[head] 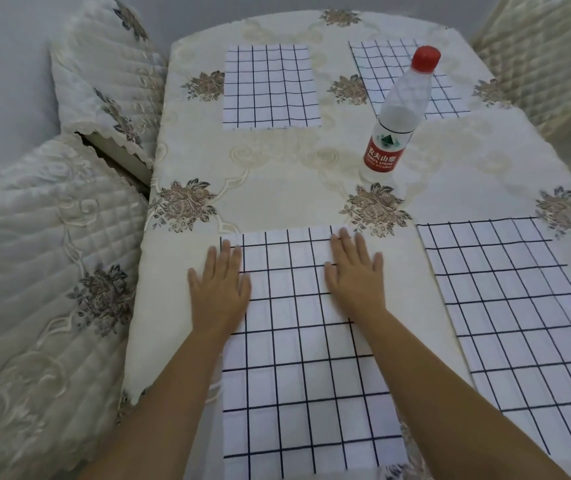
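Over at 9 o'clock you've got two quilted chairs point(52, 254) tucked against the table. Your left hand point(220, 289) is lying flat, fingers straight and a bit spread, not gripping anything. It's half on the cloth point(287, 174) and half over the left edge of the near mat point(297, 375). That checked mat sits at 6 o'clock, right in front of you. Your right hand point(355, 271) is the same deal: palm down, fingers relaxed and straight, pressing on the mat's right edge near the top corner. There's a second mat point(272, 86) at 11 o'clock and a third point(374, 64) at 1 o'clock. A red-capped bottle point(394, 112) stands upright just in front of that one. The fourth mat point(519, 313) is at 4 o'clock, just beside yours but not touching.
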`<act>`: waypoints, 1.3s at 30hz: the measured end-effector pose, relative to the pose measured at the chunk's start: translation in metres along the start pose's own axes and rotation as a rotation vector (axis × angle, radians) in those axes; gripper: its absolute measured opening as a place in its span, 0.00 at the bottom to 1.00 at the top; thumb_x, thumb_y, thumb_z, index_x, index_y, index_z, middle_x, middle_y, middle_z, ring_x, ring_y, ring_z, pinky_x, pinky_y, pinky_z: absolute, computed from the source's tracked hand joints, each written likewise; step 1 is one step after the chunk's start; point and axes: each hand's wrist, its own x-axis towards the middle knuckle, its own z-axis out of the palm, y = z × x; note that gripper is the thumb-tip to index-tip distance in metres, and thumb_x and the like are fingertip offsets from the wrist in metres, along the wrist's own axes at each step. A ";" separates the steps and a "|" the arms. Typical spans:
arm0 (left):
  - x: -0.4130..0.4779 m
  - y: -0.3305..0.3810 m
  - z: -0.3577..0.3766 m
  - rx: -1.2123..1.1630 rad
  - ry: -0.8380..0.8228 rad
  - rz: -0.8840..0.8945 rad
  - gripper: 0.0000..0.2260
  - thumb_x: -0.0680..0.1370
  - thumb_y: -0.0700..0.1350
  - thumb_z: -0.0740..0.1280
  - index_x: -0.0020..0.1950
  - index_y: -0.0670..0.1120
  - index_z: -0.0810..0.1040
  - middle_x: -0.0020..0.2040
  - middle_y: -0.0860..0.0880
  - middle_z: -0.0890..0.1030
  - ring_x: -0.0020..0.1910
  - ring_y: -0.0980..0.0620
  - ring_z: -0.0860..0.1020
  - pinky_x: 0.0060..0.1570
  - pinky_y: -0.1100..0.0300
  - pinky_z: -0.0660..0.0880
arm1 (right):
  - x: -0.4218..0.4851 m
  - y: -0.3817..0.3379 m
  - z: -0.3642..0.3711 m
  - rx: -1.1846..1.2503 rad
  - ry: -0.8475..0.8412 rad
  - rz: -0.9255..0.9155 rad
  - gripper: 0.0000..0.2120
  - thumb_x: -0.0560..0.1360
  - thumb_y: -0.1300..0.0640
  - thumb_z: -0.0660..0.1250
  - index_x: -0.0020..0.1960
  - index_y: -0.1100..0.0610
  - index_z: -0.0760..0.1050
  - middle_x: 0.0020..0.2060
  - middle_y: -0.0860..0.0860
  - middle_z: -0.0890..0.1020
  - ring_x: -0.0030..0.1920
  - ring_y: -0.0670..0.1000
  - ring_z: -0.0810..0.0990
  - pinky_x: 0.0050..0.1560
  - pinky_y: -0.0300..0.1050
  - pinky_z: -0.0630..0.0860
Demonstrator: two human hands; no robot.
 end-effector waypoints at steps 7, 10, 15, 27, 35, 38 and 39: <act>-0.039 0.001 -0.004 -0.165 0.112 -0.201 0.24 0.78 0.45 0.48 0.71 0.36 0.63 0.73 0.37 0.63 0.73 0.40 0.61 0.66 0.37 0.61 | -0.037 0.010 -0.003 0.307 0.154 0.160 0.30 0.74 0.51 0.44 0.74 0.62 0.57 0.74 0.57 0.61 0.74 0.57 0.58 0.72 0.58 0.54; -0.071 0.049 0.009 -0.083 0.135 0.089 0.22 0.72 0.40 0.51 0.64 0.35 0.66 0.66 0.36 0.71 0.73 0.39 0.60 0.61 0.42 0.68 | -0.074 -0.021 0.001 0.279 0.213 0.102 0.25 0.72 0.57 0.51 0.65 0.67 0.70 0.64 0.63 0.74 0.63 0.63 0.74 0.59 0.62 0.71; -0.125 0.091 0.029 -0.046 -0.008 0.193 0.23 0.74 0.47 0.53 0.68 0.42 0.65 0.69 0.45 0.71 0.74 0.49 0.56 0.68 0.46 0.60 | -0.128 -0.026 0.018 0.052 0.080 -0.083 0.24 0.73 0.53 0.53 0.67 0.57 0.67 0.66 0.54 0.74 0.65 0.57 0.74 0.55 0.64 0.73; -0.148 0.064 -0.005 -0.083 -0.008 -0.283 0.23 0.79 0.45 0.53 0.73 0.38 0.60 0.75 0.36 0.56 0.75 0.37 0.54 0.68 0.38 0.56 | -0.162 0.019 -0.002 0.076 0.113 0.170 0.29 0.73 0.51 0.47 0.63 0.67 0.73 0.62 0.65 0.75 0.61 0.66 0.75 0.56 0.67 0.72; -0.208 0.102 0.027 -0.062 -0.111 0.146 0.22 0.74 0.49 0.53 0.66 0.46 0.73 0.67 0.47 0.74 0.68 0.49 0.66 0.55 0.38 0.72 | -0.216 0.036 0.029 -0.009 0.085 -0.052 0.24 0.75 0.50 0.51 0.70 0.52 0.65 0.69 0.49 0.71 0.70 0.54 0.65 0.66 0.58 0.59; -0.208 0.079 0.031 -0.058 -0.034 0.085 0.23 0.74 0.48 0.53 0.66 0.44 0.74 0.67 0.46 0.74 0.68 0.47 0.68 0.56 0.36 0.70 | -0.221 0.065 0.024 0.022 0.066 -0.013 0.25 0.77 0.49 0.47 0.71 0.52 0.65 0.71 0.49 0.66 0.71 0.53 0.63 0.67 0.60 0.63; -0.206 0.072 0.030 -0.085 -0.009 0.046 0.23 0.74 0.48 0.52 0.66 0.43 0.74 0.68 0.45 0.73 0.68 0.46 0.70 0.59 0.36 0.68 | -0.224 0.072 0.022 0.053 0.065 -0.012 0.26 0.77 0.48 0.45 0.72 0.52 0.63 0.72 0.48 0.64 0.73 0.53 0.60 0.68 0.61 0.60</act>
